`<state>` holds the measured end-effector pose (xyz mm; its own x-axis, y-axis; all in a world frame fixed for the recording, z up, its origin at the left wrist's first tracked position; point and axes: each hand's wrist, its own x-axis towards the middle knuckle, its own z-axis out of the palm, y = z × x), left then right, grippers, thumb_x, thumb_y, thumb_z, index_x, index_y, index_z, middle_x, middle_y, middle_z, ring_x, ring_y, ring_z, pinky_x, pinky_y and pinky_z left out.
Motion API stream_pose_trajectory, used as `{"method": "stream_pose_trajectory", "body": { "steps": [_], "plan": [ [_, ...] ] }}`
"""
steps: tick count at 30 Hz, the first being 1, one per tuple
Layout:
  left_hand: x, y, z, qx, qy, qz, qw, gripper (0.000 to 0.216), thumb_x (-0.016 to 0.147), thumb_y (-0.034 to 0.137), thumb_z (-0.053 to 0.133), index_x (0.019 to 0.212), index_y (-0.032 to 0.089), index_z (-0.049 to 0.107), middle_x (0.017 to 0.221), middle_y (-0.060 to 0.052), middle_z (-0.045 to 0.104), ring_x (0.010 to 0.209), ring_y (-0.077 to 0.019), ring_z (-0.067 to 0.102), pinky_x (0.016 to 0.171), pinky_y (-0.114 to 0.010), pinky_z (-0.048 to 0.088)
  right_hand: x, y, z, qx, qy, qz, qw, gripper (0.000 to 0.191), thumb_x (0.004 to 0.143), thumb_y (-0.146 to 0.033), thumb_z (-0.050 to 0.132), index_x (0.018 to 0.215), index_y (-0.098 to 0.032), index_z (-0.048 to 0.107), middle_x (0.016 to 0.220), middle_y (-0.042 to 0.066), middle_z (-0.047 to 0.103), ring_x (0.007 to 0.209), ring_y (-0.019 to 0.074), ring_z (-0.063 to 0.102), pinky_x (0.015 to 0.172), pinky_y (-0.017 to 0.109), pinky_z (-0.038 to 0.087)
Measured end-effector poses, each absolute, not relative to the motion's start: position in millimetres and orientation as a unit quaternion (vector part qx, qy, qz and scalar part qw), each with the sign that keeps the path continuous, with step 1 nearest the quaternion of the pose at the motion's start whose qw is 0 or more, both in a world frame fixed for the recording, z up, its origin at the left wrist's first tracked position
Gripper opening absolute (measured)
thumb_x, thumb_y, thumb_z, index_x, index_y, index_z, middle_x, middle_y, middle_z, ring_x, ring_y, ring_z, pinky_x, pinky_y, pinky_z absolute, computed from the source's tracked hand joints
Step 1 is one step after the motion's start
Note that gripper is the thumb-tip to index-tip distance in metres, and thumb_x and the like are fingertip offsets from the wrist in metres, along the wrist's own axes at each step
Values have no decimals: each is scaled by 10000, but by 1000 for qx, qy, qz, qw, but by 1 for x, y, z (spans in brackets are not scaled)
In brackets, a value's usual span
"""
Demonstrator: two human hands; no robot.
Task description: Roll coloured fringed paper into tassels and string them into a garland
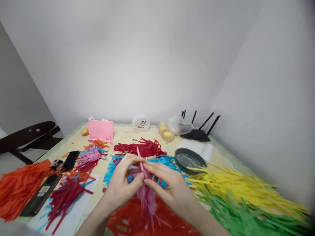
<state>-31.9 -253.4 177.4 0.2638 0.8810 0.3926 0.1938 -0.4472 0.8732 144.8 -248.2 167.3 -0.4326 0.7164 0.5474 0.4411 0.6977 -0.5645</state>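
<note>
Both of my hands meet over the middle of the table and pinch a bundle of pink paper strips (147, 200). My left hand (123, 185) grips the bundle's upper part with thumb and fingers closed. My right hand (169, 186) pinches the same bundle from the right, fingers pressed together. One pink strip sticks up above my fingers and the rest hang down. Under my hands lie blue strips (169, 161) and red-orange strips (130, 219).
Piles of cut paper cover the table: dark red (142, 149), yellow (236, 185), green (241, 216), orange (17, 188), pink (88, 157). A dark bowl (190, 159), a pink case (100, 130), a white holder (140, 123), bagged potatoes (169, 131), a black router (199, 132) and phones (41, 195) stand around.
</note>
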Motion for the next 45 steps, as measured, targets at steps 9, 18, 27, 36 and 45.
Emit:
{"method": "stream_pose_trajectory", "body": {
  "steps": [9, 18, 27, 36, 45],
  "plan": [
    [-37, -253, 181, 742, 377, 433, 347, 225, 850, 145, 549, 1059, 212, 598, 1075, -53, 569, 982, -167, 588, 827, -260, 540, 152, -250, 174, -350, -842, 200, 359, 294, 900, -243, 596, 1173, -164, 672, 1219, 104, 666, 1127, 227, 609, 980, 360, 488],
    [-40, -253, 189, 755, 378, 416, 336, 261, 835, 119, 553, 1069, 216, 617, 1049, -47, 566, 980, -163, 582, 843, -260, 534, 153, -249, 180, -340, -838, 233, 357, 266, 897, -255, 609, 1141, -186, 688, 1222, 85, 668, 1126, 208, 610, 985, 327, 472],
    [-41, -254, 187, 755, 385, 411, 337, 272, 830, 109, 539, 1072, 212, 611, 1058, -50, 568, 986, -165, 588, 832, -256, 536, 154, -246, 181, -333, -837, 242, 360, 281, 888, -246, 624, 1156, -185, 684, 1227, 82, 667, 1108, 200, 621, 974, 313, 475],
    [-38, -256, 189, 765, 392, 416, 299, 256, 806, 85, 509, 1023, 192, 591, 1010, -41, 590, 931, -156, 598, 807, -253, 535, 151, -248, 181, -339, -836, 225, 369, 203, 880, -229, 628, 1057, -175, 712, 1162, 89, 698, 1093, 215, 632, 956, 322, 489],
    [-32, -259, 181, 772, 426, 431, 192, 288, 782, 46, 439, 1002, 176, 571, 970, -53, 614, 924, -182, 586, 834, -306, 483, 144, -249, 179, -344, -828, 215, 388, 246, 900, -227, 584, 1120, -203, 692, 1158, 79, 700, 1054, 215, 649, 931, 342, 508]
  ]
}}
